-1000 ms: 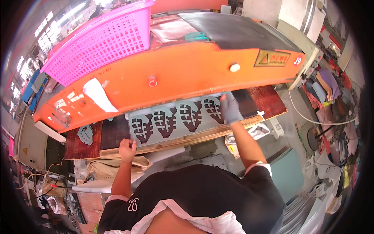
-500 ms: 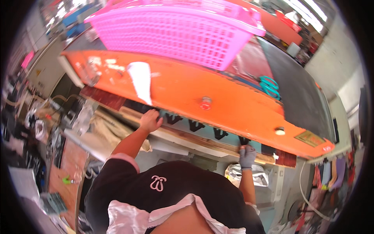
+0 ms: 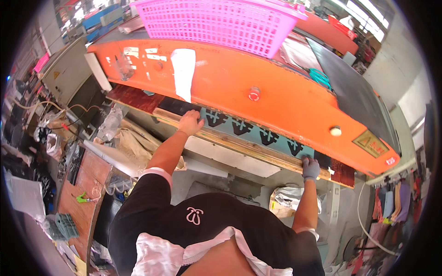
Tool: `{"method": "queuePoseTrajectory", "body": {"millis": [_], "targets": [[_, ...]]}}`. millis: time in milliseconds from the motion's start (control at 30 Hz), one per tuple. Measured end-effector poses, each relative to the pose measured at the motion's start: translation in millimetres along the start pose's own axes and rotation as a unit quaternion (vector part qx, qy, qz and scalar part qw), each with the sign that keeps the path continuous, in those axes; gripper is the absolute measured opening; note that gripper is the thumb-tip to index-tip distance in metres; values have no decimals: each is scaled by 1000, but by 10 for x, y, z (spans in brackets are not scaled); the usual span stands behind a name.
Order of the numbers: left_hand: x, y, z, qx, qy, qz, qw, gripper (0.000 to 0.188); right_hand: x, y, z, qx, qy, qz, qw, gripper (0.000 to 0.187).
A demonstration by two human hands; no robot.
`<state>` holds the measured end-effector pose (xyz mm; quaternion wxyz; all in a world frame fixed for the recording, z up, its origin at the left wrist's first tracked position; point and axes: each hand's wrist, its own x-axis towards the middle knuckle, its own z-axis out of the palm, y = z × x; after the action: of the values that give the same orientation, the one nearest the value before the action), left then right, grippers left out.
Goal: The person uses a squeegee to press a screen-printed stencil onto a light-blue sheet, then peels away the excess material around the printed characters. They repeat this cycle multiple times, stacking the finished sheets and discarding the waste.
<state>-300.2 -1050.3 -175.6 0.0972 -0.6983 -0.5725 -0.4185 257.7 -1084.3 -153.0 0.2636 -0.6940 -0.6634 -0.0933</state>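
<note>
1. Change over the last second: my gloved right hand (image 3: pixel 311 169) has come off the far right end of the blue-grey sheet (image 3: pixel 254 136) to the front edge of the wooden board (image 3: pixel 253 152) beneath, at 4 o'clock from the centre of view. The orange beam (image 3: pixel 294 112) now hides the far part of the dark patterned shapes (image 3: pixel 241 126), which showed almost whole.
2. Meaning, as I judge it: positioning by hand over the sheet has given way to handling the assembly from its front edge.
3. Sheet position: on the board, partly under the beam, running from 11 o'clock to between 3 and 4 o'clock.
4. Hand state: my bare left hand (image 3: pixel 191 122), at 10 o'clock, rests with bent fingers by the sheet's left end; the right's fingers are bent too. I cannot tell whether either one grips.
5. Count: one sheet; four patterned shapes in a row; one beam, bearing one red button (image 3: pixel 254 94) at 1 o'clock and one pale knob (image 3: pixel 335 131) at 3; one pink basket (image 3: pixel 216 27) at 12.
</note>
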Motion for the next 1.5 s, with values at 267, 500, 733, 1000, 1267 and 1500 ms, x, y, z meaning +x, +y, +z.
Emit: {"method": "queuePoseTrajectory", "body": {"millis": [267, 500, 733, 1000, 1267, 1500], "targets": [[-740, 170, -402, 13, 10, 26, 1000, 16, -804, -49, -155, 28, 91, 32, 995, 24], [-1873, 517, -1235, -6, 5, 54, 999, 13, -2062, -191, -666, 10, 127, 34, 991, 25], [-2954, 845, -2005, -18, -26, 53, 998, 13, -3348, -303, -1159, -21, 114, 59, 991, 26], [-3738, 1072, -2576, -21, -63, 58, 996, 14, -3943, -564, -1547, 33, 90, 37, 995, 20], [-3136, 1327, -2606, -120, -142, -19, 982, 19, -2695, -1733, -862, 170, -19, -67, 983, 59], [-2384, 2218, -1247, -88, -170, 178, 965, 47, -2146, -2524, -885, -25, -194, 142, 970, 88]]}}
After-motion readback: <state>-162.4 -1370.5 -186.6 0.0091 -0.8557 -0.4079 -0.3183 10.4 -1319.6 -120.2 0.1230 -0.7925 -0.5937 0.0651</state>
